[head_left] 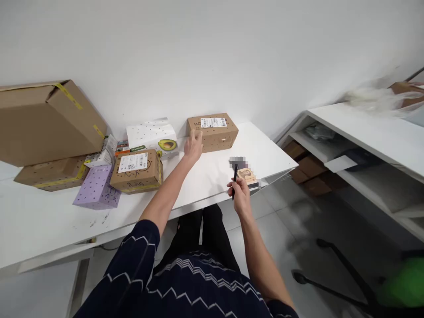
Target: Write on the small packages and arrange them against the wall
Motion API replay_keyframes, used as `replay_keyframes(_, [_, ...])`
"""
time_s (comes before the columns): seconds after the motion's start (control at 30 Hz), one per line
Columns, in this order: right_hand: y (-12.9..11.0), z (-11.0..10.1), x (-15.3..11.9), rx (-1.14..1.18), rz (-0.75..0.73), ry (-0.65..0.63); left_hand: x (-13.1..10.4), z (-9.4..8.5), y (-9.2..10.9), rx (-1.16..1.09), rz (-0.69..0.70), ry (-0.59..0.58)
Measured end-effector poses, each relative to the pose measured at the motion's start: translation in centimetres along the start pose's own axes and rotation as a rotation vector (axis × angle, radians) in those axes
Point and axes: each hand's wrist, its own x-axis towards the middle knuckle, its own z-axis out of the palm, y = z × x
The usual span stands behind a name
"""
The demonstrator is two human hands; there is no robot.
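My left hand (193, 146) reaches over the white table to the left end of a small cardboard box (215, 138). Its fingers are extended and lie against the box's corner; the thumb is hard to make out. This box has a white shipping label on top. Near the table's front edge, my right hand (241, 194) is closed around a slim black marker (234, 182) held upright. Just behind that hand lies a small card with a picture (246, 174), partly blurred out.
Left of my arm sit a labelled cardboard box (137, 172), a purple dotted box (99, 187) and a white avocado-print package (152, 137). A large carton (49, 119) rests on a flatter box (54, 172). Right of the table stands a white shelf unit (367, 132).
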Motion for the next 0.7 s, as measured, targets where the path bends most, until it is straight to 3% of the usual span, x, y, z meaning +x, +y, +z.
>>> replay_keyframes(0.07, [-1.2,0.6,0.7,-0.004,-0.026,-0.028,-3.4,-3.0,-0.9,-0.046,0.117,0.191])
replay_keyframes(0.13, [-2.0,2.1,0.8,0.004,-0.010,-0.087,-8.0,-6.8,-3.2,-0.065,0.123,0.413])
replay_keyframes(0.27, [-1.9,8.2,-0.8,-0.051,0.048,-0.314,-16.8,-13.5,-10.5,0.071,-0.278,0.945])
replay_keyframes(0.33, [-1.2,12.1,-1.8,-0.110,0.002,-0.445,-19.3,-15.0,-13.9,0.054,-0.412,0.925])
replay_keyframes(0.4, [-0.4,15.8,-2.7,-0.144,-0.060,-0.542,-20.4,-15.2,-16.2,-0.079,-0.533,0.778])
replay_keyframes(0.5, [0.2,19.3,-3.3,-0.226,-0.105,-0.634,-20.7,-14.0,-17.1,-0.282,-0.627,0.648])
replay_keyframes(0.6, [0.2,18.7,-3.1,-0.265,-0.109,-0.543,-20.9,-12.1,-14.9,-0.455,-0.583,0.636])
replay_keyframes(0.7, [0.2,14.4,-2.5,-0.221,-0.130,-0.378,-21.6,-9.8,-11.1,-0.591,-0.489,0.543])
